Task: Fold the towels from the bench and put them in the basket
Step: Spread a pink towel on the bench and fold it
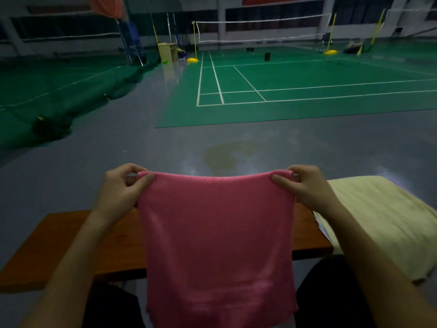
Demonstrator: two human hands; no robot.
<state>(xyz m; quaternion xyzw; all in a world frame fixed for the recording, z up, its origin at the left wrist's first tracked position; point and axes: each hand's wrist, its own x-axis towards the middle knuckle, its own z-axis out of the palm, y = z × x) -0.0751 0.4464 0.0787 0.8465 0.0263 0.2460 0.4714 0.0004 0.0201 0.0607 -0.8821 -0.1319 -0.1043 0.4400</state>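
A pink towel (217, 237) hangs in front of me, stretched by its top edge between both hands. My left hand (120, 188) pinches the top left corner. My right hand (307, 185) pinches the top right corner. The towel drops down over the brown wooden bench (71, 245) and hides its middle. A pale yellow towel (383, 218) lies spread on the right end of the bench, just beyond my right forearm. No basket is in view.
Grey floor stretches beyond the bench, with a dull stain (227, 155) ahead. A green badminton court (283, 91) with a net (260, 29) and yellow posts lies farther off. Dark green netting (52, 126) is bunched on the floor at the left.
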